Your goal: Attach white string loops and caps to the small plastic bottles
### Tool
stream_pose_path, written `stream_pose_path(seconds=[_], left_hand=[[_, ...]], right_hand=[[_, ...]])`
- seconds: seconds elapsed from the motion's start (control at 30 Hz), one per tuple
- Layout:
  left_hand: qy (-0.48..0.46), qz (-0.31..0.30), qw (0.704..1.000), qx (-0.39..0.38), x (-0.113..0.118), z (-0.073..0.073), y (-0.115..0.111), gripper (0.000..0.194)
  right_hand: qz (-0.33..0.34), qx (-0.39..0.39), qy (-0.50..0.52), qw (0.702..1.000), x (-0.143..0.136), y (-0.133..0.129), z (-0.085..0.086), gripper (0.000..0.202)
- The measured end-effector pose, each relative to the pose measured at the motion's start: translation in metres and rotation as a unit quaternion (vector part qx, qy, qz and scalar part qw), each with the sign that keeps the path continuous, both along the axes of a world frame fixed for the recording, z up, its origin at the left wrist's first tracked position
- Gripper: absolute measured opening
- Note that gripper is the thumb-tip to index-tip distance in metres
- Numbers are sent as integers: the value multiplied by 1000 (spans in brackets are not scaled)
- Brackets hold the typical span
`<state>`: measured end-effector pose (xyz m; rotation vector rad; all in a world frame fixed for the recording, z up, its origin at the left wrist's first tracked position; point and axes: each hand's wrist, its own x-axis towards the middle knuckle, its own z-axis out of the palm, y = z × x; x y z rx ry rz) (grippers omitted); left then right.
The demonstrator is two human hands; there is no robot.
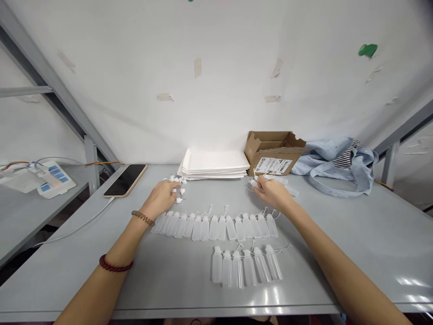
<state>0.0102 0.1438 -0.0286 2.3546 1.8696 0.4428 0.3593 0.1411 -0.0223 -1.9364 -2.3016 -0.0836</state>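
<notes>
- The left hand (pixel 161 197) rests palm down on the grey metal table (pixel 338 234), its fingertips (pixel 175 186) curled onto a loose cluster of small white plastic caps (pixel 178 186); whether a cap is already pinched between them cannot be told
- The right hand (pixel 272 193) is closed around a small clear plastic squeeze bottle (pixel 254 183) with a thin tether, which pokes out just beyond its fingertips toward the open brown cardboard box (pixel 272 151)
- A few more loose bottles (pixel 287 185) lie just past the right fingers, partly hidden by the hand
- On the near side of both wrists lies a long row of clear bottles (pixel 216 225), and nearer the person a second short row of 6 bottles (pixel 245 266), all lying flat and touching side by side
- Beyond the left fingertips sits a stack of white padded envelopes (pixel 214 164); further left lies a black smartphone in a tan case (pixel 126 179) on a white cable
- My judgement: pinch 1 cap only, keep the bottle neck turned toward the left fingers, and seat it squarely
- Keeping both forearms raised would avoid nudging the rows
</notes>
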Motion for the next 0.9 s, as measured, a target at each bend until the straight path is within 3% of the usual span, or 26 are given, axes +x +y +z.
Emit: stream_pose_path(seconds=[0.3,0.57,0.67,0.73,0.8,0.9], left_hand=[[-61,-61,996,-11,7,4,-5,37],[-71,-52,996,4,14,-2,-2,30],[-90,-13,996,17,16,4,-5,35],[-108,14,994,26,17,11,-8,37],[-133,30,990,33,18,18,-11,36],[-185,44,981,37,23,27,-17,34]], right_hand=[[6,7,-60,998,-3,-2,5,29],[-24,52,-6,998,-2,-11,23,23],[27,63,144,987,-4,-35,40,25],[80,9,246,966,-4,-61,52,25],[136,-88,268,950,0,-90,58,21],[176,-154,231,945,9,-128,55,26]])
